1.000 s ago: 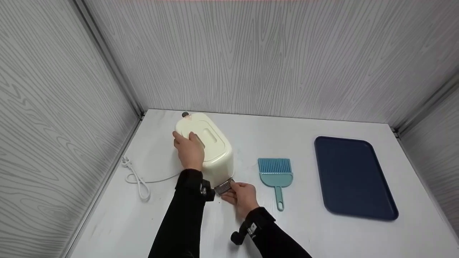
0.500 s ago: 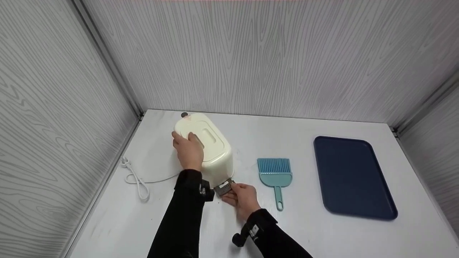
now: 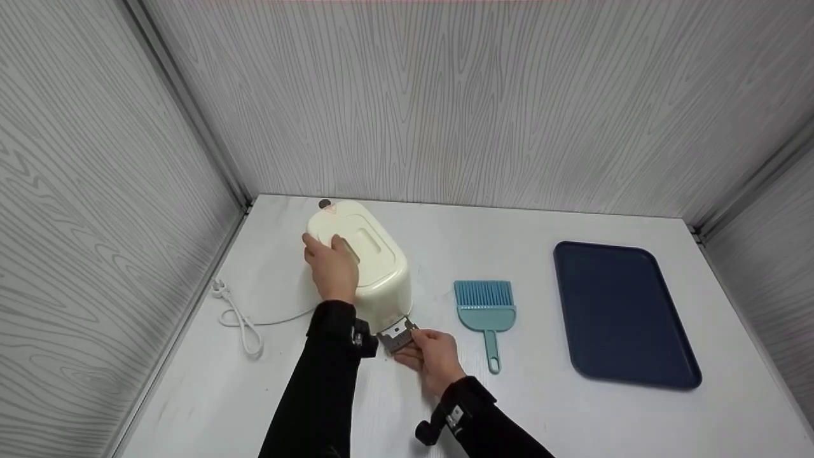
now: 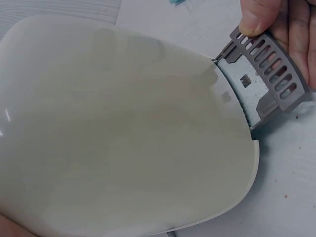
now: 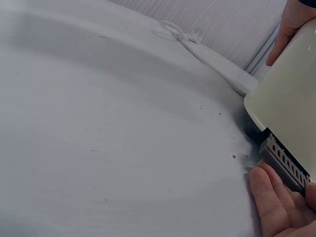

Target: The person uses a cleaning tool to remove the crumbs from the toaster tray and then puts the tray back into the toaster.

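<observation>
A cream toaster (image 3: 388,296) with a lid on top stands left of the middle of the white table. My left hand (image 3: 333,270) holds it by its left side, thumb on the lid and fingers over the edge. At the near end, my right hand (image 3: 435,356) pinches a grey slotted crumb tray (image 4: 271,66) between thumb and fingers. The tray sticks partly out of the toaster's base, its metal sheet and a small square hole showing in the left wrist view. Its inner part stays hidden inside. Right fingers (image 5: 271,197) lie under the slotted front in the right wrist view.
A teal dustpan and brush set (image 3: 486,312) lies right of the toaster. Farther right is a dark blue tray (image 3: 626,318). A white power cord (image 3: 248,331) with a plug runs out to the left. Small crumbs (image 5: 234,156) dot the table near the toaster.
The crumb tray has slid farther out of the toaster with my right hand, toward the front, baring more of its metal sheet. My left hand keeps its hold on the toaster.
</observation>
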`<act>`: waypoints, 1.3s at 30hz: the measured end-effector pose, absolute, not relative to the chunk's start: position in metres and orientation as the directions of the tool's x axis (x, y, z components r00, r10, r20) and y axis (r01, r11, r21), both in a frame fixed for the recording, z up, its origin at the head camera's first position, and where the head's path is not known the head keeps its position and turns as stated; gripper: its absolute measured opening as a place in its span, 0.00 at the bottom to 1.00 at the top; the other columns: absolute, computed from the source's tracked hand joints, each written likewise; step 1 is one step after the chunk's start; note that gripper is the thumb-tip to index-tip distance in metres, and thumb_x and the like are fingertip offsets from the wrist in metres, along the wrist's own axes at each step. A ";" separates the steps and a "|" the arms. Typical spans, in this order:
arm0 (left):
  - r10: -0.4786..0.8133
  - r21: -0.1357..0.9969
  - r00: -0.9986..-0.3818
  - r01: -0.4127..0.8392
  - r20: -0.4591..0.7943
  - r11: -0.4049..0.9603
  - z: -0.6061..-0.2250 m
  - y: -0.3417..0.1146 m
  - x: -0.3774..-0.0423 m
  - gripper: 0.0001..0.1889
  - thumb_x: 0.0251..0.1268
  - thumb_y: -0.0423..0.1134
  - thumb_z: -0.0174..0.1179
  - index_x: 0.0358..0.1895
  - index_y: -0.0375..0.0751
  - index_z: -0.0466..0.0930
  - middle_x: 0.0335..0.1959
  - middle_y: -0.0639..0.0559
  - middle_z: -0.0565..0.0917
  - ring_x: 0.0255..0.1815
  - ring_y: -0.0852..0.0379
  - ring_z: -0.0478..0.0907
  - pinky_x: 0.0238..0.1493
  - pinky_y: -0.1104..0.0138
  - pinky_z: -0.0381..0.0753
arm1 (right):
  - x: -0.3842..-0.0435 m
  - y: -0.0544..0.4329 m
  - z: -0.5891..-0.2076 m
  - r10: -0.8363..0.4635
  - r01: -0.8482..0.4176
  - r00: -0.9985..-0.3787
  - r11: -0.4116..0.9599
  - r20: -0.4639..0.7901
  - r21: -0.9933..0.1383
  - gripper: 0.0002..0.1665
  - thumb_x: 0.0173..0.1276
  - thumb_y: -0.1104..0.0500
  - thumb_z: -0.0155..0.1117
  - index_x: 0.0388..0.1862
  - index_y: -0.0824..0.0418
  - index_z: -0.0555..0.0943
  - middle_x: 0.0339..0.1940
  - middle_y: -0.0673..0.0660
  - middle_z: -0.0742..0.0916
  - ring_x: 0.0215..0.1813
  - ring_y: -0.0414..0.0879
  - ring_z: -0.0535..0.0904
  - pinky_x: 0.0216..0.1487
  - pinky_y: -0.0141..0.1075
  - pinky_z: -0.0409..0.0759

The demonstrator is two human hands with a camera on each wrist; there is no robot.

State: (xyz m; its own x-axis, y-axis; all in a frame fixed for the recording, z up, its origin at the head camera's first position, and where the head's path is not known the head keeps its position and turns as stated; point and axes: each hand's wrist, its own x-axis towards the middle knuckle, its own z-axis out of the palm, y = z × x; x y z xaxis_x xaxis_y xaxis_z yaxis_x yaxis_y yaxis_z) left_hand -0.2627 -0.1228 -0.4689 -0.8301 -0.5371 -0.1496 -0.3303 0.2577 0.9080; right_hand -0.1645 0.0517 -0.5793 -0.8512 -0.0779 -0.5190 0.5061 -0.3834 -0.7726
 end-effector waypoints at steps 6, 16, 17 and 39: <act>-0.544 0.907 -0.827 -0.327 -0.139 0.264 -0.468 -0.122 -0.263 0.37 0.86 0.50 0.39 0.84 0.38 0.34 0.82 0.31 0.51 0.76 0.34 0.63 0.72 0.47 0.67 | -0.162 0.054 -0.580 -0.069 0.500 -0.853 -0.392 -0.517 -0.772 0.18 0.81 0.66 0.53 0.61 0.79 0.74 0.41 0.68 0.90 0.36 0.50 0.90 0.45 0.43 0.90; -0.530 0.912 -0.837 -0.313 -0.133 0.265 -0.469 -0.126 -0.261 0.37 0.86 0.50 0.39 0.84 0.37 0.33 0.82 0.30 0.49 0.76 0.33 0.62 0.74 0.47 0.66 | -0.157 0.055 -0.583 -0.076 0.499 -0.853 -0.402 -0.516 -0.767 0.18 0.82 0.66 0.52 0.60 0.81 0.73 0.39 0.68 0.90 0.35 0.50 0.91 0.44 0.43 0.90; -0.531 0.912 -0.837 -0.314 -0.134 0.265 -0.469 -0.127 -0.261 0.37 0.86 0.50 0.39 0.84 0.37 0.33 0.82 0.30 0.50 0.76 0.33 0.62 0.74 0.47 0.66 | -0.156 0.056 -0.583 -0.079 0.502 -0.852 -0.403 -0.517 -0.765 0.18 0.82 0.66 0.52 0.60 0.81 0.72 0.38 0.67 0.90 0.35 0.49 0.90 0.44 0.43 0.90; -0.520 0.907 -0.837 -0.340 -0.171 0.248 -0.468 -0.130 -0.261 0.37 0.86 0.50 0.38 0.84 0.40 0.30 0.83 0.33 0.47 0.77 0.34 0.61 0.75 0.48 0.64 | -0.144 0.063 -0.582 -0.075 0.516 -0.843 -0.386 -0.532 -0.764 0.19 0.82 0.66 0.52 0.63 0.80 0.71 0.39 0.67 0.90 0.36 0.50 0.91 0.44 0.43 0.90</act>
State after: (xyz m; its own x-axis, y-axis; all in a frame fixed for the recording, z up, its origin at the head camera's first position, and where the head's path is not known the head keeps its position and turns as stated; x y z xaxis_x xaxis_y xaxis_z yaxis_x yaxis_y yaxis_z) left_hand -0.2605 -0.1302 -0.4679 -0.8371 -0.5196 -0.1714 -0.3399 0.2484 0.9071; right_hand -0.1440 0.0627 -0.5816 -0.8434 -0.0748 -0.5321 0.5165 -0.3857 -0.7645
